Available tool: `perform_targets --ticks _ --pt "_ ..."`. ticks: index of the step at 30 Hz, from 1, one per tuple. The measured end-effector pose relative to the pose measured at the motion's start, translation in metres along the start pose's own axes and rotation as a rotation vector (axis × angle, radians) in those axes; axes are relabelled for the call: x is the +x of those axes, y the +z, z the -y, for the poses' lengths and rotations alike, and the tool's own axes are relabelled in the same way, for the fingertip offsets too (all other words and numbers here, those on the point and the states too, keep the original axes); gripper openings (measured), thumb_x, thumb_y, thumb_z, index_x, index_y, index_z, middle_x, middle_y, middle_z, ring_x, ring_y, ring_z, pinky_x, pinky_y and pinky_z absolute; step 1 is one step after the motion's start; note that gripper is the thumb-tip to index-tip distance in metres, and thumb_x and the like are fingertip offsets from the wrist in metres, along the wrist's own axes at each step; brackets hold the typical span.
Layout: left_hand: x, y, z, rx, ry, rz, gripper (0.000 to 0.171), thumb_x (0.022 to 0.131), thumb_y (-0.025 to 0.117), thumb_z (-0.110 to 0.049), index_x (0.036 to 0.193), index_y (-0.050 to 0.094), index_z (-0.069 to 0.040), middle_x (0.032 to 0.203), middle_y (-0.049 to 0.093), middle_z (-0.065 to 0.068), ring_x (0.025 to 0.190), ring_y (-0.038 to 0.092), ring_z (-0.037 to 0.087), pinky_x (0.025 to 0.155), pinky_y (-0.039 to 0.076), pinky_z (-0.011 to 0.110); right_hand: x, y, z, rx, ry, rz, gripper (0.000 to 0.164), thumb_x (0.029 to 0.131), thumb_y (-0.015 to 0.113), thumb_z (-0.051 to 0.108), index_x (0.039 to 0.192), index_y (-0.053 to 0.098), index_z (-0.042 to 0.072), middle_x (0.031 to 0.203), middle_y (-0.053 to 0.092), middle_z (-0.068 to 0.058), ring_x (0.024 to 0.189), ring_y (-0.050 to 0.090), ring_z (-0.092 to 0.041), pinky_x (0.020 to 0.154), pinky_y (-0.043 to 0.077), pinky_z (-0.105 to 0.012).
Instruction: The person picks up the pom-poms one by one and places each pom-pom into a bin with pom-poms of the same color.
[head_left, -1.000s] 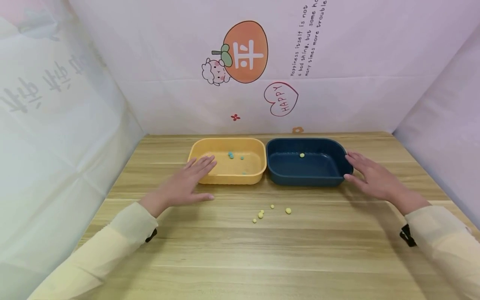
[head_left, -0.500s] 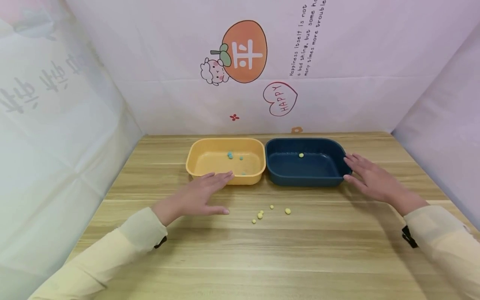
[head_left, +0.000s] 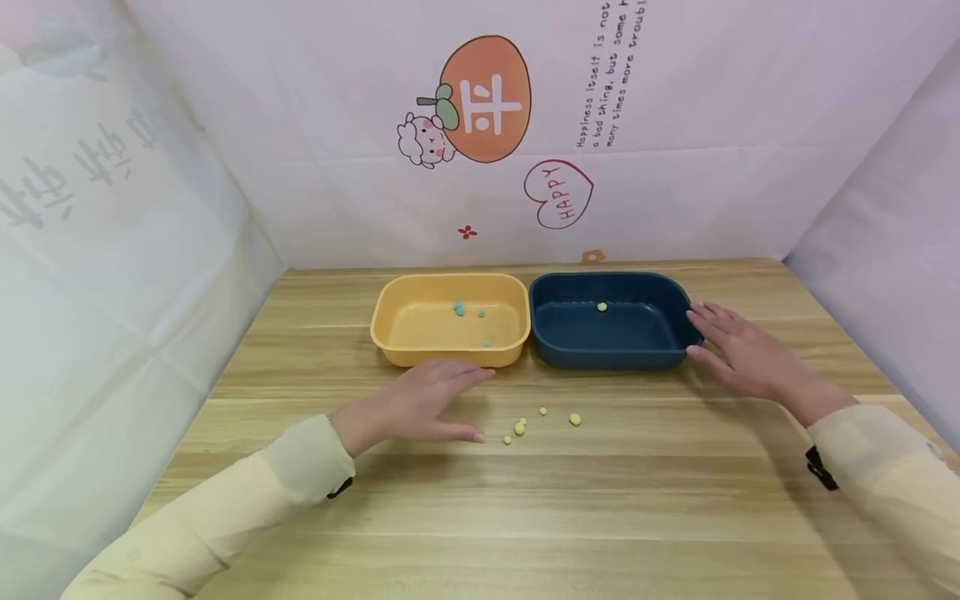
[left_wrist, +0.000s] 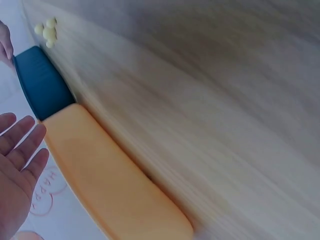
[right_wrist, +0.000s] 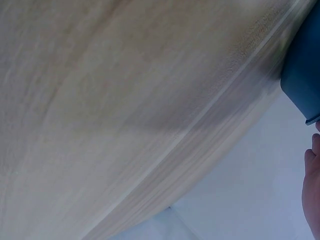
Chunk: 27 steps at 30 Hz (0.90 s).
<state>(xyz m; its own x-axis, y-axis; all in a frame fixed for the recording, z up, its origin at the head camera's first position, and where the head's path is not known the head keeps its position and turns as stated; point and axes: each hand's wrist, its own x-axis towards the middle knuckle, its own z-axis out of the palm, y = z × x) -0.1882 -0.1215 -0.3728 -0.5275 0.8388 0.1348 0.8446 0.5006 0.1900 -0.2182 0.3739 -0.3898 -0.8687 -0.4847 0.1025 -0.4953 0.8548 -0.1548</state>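
Observation:
Several small pale yellow balls (head_left: 520, 429) lie on the wooden table in front of two bins. My left hand (head_left: 423, 404) is just left of them, over the table, its fingers and thumb spread and holding nothing. Behind that hand stands the yellow-orange bin (head_left: 450, 357), with a few small teal balls (head_left: 460, 309) inside. The dark blue bin (head_left: 611, 360) is beside it on the right and contains one pale yellow ball (head_left: 602, 307). At the blue bin's right end, my right hand (head_left: 742, 354) rests its loosely extended fingertips against the rim.
The wooden table (head_left: 480, 517) extends toward me. A white printed cloth (head_left: 345, 208) hangs behind the bins, and more pale cloth stands at the left and right sides. One larger yellow ball (head_left: 575, 419) lies a little right of the others.
My left hand has moved right and nearer to me, from over the yellow-orange bin's left edge to beside the loose yellow balls. The right hand stays at the blue bin.

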Motion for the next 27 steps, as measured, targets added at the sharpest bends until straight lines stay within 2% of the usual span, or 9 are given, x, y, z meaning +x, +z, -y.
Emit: perform_targets --ticks 8,11,16,27 --pt "0.013 0.011 -0.014 -0.043 -0.016 0.046 0.077 0.086 0.060 -0.065 0.137 0.052 -0.007 0.131 0.055 0.003 0.118 0.051 0.018 0.101 0.041 0.034 0.002 -0.002 0.000 -0.005 -0.018 -0.007 0.065 0.102 0.050 0.033 0.148 0.029 -0.008 0.152 0.025 -0.031 0.141 0.016 -0.045 0.116 0.009 -0.049" --pt "0.018 0.015 -0.017 -0.067 -0.025 0.067 0.070 0.086 0.064 -0.060 0.133 0.055 -0.008 0.129 0.056 0.002 0.118 0.052 0.017 0.101 0.041 0.033 0.003 -0.002 -0.002 -0.015 -0.034 -0.006 0.065 0.103 0.049 0.033 0.148 0.028 -0.009 0.151 0.025 -0.031 0.142 0.015 -0.045 0.116 0.007 -0.049" --pt "0.023 0.021 -0.022 -0.100 -0.026 0.106 0.061 0.085 0.070 -0.051 0.126 0.060 -0.007 0.123 0.058 0.003 0.114 0.054 0.017 0.098 0.043 0.032 0.004 -0.001 -0.003 -0.015 -0.013 0.000 0.066 0.102 0.050 0.034 0.148 0.029 -0.008 0.152 0.024 -0.030 0.143 0.015 -0.043 0.117 0.007 -0.046" --pt "0.031 0.038 -0.023 -0.086 -0.019 0.092 0.040 0.084 0.074 -0.044 0.105 0.065 -0.011 0.102 0.057 -0.003 0.093 0.053 0.011 0.087 0.045 0.027 0.002 0.001 -0.005 -0.017 -0.038 -0.009 0.065 0.103 0.049 0.033 0.148 0.028 -0.008 0.152 0.025 -0.030 0.142 0.015 -0.044 0.117 0.006 -0.047"
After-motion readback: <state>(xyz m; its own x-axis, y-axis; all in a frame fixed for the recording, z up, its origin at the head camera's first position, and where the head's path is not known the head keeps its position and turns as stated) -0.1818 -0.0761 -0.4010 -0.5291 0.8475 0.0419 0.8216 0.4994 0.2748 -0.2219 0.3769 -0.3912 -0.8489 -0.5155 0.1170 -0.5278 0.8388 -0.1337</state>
